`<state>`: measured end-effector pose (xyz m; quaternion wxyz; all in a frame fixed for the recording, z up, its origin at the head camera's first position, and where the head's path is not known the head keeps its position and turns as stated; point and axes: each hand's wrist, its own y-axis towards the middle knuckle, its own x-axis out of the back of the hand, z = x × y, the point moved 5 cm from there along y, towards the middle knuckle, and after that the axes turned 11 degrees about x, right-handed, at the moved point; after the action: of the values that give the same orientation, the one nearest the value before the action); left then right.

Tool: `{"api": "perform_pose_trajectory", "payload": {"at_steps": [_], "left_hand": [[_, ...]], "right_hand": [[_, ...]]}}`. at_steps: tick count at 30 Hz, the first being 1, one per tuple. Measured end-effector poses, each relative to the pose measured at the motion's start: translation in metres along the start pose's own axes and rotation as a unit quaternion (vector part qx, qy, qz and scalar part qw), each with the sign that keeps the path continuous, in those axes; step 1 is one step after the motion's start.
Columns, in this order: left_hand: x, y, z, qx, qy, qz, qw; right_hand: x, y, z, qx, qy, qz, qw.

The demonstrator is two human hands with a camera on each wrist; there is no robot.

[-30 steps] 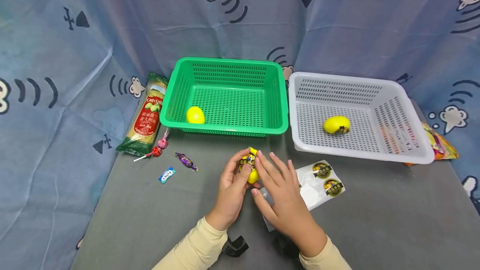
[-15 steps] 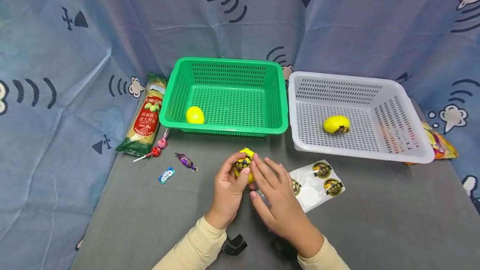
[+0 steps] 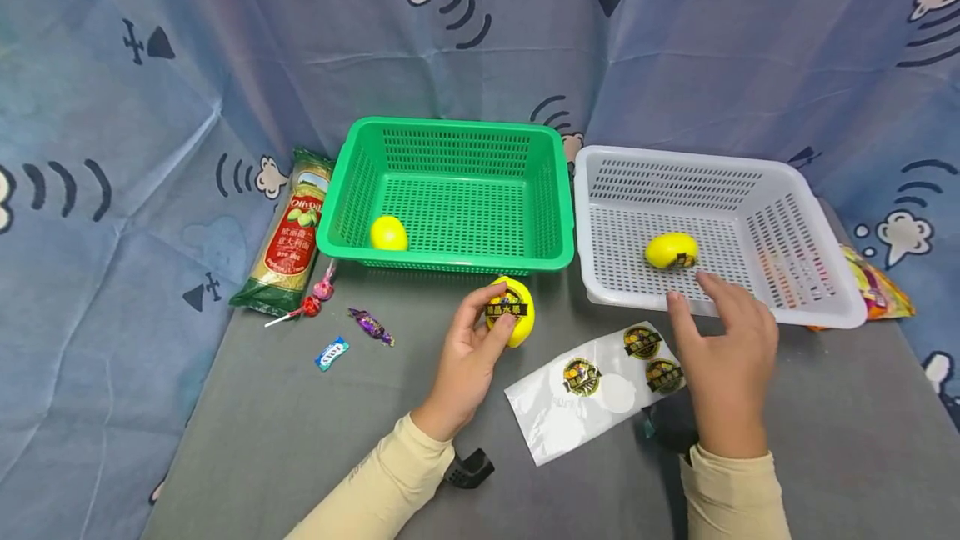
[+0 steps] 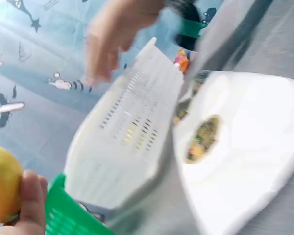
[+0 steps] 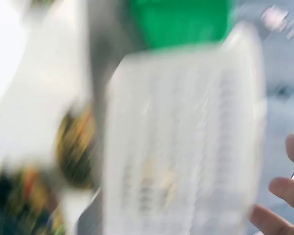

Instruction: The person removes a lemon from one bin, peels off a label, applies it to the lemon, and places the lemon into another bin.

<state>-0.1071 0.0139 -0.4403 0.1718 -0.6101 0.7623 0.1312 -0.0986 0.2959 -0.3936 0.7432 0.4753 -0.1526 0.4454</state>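
In the head view my left hand (image 3: 461, 365) grips a yellow lemon (image 3: 521, 319) between thumb and fingers, just in front of the green basket. A round black-and-gold sticker (image 3: 507, 305) lies on the lemon's near face. My right hand (image 3: 727, 357) is apart from it, fingers spread and holding nothing, over the near edge of the white basket (image 3: 611, 294). Below and between the hands lies a white sticker sheet (image 3: 540, 411) with several round stickers and blank spots. A second lemon (image 3: 670, 251) with a sticker rests in the white basket. Both wrist views are blurred.
The green basket (image 3: 450, 261) at the back holds a plain lemon (image 3: 388, 233). On the left lie a pasta packet (image 3: 288, 240), lollipops (image 3: 317, 294), a purple-wrapped candy (image 3: 371, 327) and a blue-white candy (image 3: 332, 352). A colourful snack bag (image 3: 877, 286) shows beyond the white basket's right side.
My right hand has left the lemon and moved right toward the white basket. My left hand has shifted the lemon slightly up and right. More of the sticker sheet is uncovered.
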Motion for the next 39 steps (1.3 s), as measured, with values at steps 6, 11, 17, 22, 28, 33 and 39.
{"api": "perform_pose_trajectory", "payload": {"at_steps": [6, 11, 17, 22, 28, 33, 39], "left_hand": [[-0.046, 0.048, -0.021, -0.026, 0.08, 0.066, 0.9943], [-0.097, 0.102, -0.024, 0.017, 0.189, 0.111, 0.9755], [-0.134, 0.152, 0.001, 0.079, 0.412, 0.099, 0.9024], [-0.142, 0.168, 0.019, 0.116, 0.498, 0.088, 0.8549], [-0.14, 0.17, 0.023, 0.145, 0.523, 0.079, 0.8363], [-0.135, 0.149, 0.004, 0.086, 0.461, 0.076, 0.88], [-0.1, 0.09, -0.014, 0.034, 0.301, 0.091, 0.9487]], "right_hand": [[-0.004, -0.007, -0.027, -0.091, -0.043, 0.062, 0.993], [-0.008, -0.008, -0.025, -0.085, -0.037, 0.071, 0.993], [-0.009, -0.007, -0.021, -0.063, -0.031, 0.068, 0.995], [-0.012, -0.005, -0.019, -0.057, -0.025, 0.077, 0.995], [-0.015, -0.004, -0.018, -0.05, -0.028, 0.076, 0.995], [-0.011, -0.004, -0.02, -0.046, -0.025, 0.061, 0.997], [-0.003, -0.006, -0.024, -0.053, -0.032, 0.063, 0.996]]}}
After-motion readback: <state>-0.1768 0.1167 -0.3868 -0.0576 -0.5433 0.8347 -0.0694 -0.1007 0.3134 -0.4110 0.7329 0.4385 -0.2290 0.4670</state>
